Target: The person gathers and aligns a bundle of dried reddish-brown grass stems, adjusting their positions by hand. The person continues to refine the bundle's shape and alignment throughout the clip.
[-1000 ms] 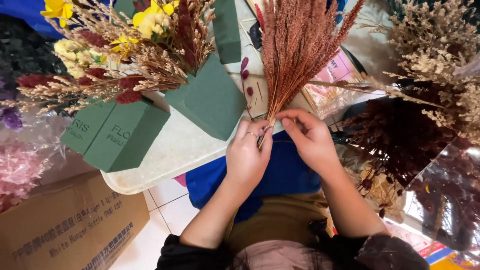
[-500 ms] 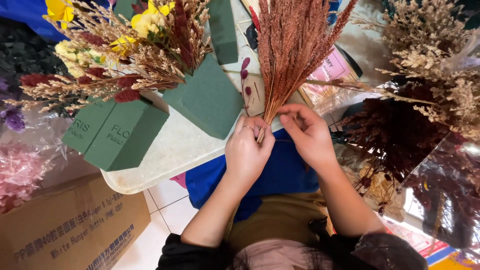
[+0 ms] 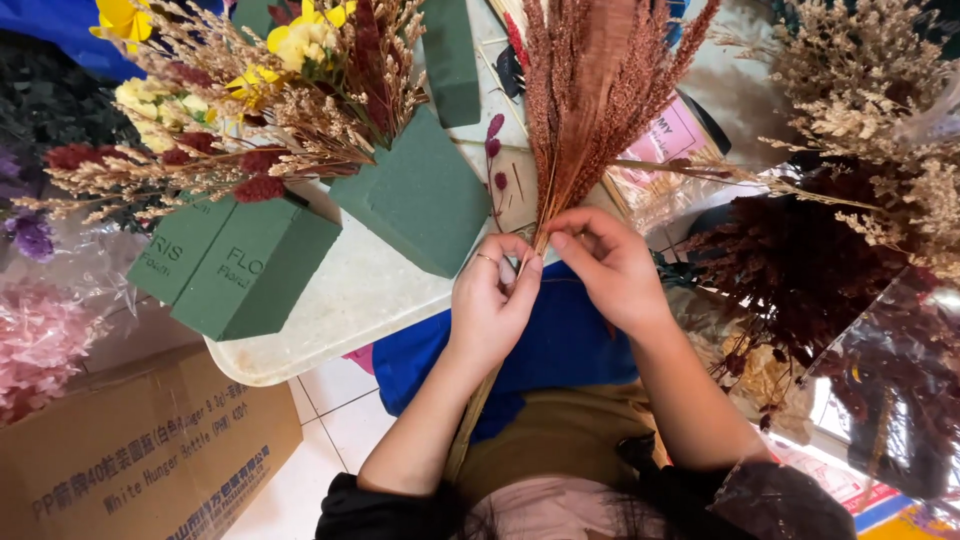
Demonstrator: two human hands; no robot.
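Both forearms reach forward, the left hand [image 3: 490, 300] and right hand [image 3: 610, 265] meeting with fingers pinched on the stems of a reddish-brown dried grass bunch [image 3: 590, 100] beside the counter's [image 3: 350, 300] near edge.

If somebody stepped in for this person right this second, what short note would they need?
Left hand: gripping the stems of the reddish-brown dried grass bunch.
Right hand: fingers pinching the same stems just beside it.
The bunch stands upright over the white tray.
Done: one green foam block already carries yellow flowers and dried sprigs.
Left: the two foam blocks at the tray's near corner look bare; the bunch is not yet in any foam.
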